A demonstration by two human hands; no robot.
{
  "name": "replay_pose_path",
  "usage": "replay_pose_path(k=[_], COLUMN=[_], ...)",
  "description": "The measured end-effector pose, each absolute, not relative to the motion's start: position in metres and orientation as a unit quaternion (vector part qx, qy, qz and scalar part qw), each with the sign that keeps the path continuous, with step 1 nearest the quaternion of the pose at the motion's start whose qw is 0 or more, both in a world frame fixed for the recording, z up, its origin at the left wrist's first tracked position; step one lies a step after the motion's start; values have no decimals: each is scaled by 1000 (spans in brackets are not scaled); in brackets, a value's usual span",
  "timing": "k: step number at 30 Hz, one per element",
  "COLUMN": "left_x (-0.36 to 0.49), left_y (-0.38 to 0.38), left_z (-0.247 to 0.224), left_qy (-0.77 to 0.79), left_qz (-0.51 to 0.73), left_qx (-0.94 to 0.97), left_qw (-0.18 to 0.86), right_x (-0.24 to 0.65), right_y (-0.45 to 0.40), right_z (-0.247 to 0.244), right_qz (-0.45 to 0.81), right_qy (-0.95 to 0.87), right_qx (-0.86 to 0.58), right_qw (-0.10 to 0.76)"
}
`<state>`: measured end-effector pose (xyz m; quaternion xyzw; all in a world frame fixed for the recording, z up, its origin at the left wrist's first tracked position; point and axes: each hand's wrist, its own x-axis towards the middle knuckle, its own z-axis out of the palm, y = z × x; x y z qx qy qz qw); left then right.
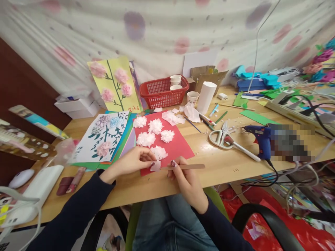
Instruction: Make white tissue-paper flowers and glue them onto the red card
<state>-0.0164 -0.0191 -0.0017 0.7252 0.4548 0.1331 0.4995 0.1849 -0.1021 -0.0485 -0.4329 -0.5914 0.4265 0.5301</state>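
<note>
Between the fingertips of my left hand (140,160) is a small piece of white tissue paper (155,166). My right hand (187,179) pinches a flat brown wooden craft stick (193,166), whose left end points at that tissue piece. Whether the stick touches the tissue I cannot tell. Both hands are over the near edge of a red paper sheet (180,150). Several fluffy white paper flowers (146,139) lie on the sheet, the nearest one (158,152) just beyond my left fingertips.
Scissors (222,136) and a blue glue gun (263,136) lie to the right. A red basket (164,92) with paper cups stands behind, beside a white paper roll (206,97). Flower pictures (103,136) are at left. A power strip (300,113) with cables sits far right.
</note>
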Motion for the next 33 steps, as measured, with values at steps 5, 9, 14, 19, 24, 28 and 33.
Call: replay_pose_path(k=[5, 9, 14, 19, 24, 28, 33], left_x=[-11, -20, -40, -49, -54, -56, -55], left_y=[-21, -21, -19, -14, -12, -12, -10], left_z=[-2, 1, -4, -20, -29, -31, -31], left_qy=[455, 460, 435, 418, 406, 400, 401], left_qz=[162, 190, 198, 137, 92, 84, 85], left_qx=[735, 770, 820, 851, 869, 879, 882], left_qw=[476, 399, 314, 287, 268, 247, 233], right_x=[170, 168, 169, 166, 161, 158, 156], right_y=[-96, -90, -82, -78, -78, -76, -74], right_z=[-52, -52, -49, -47, -45, -45, -49], right_qz=[386, 364, 349, 338, 302, 295, 333], right_qy=[-636, -644, -659, -676, -696, -686, -640], right_qx=[-470, -490, -493, -491, -497, -513, -524], right_qw=[475, 461, 448, 433, 421, 423, 452])
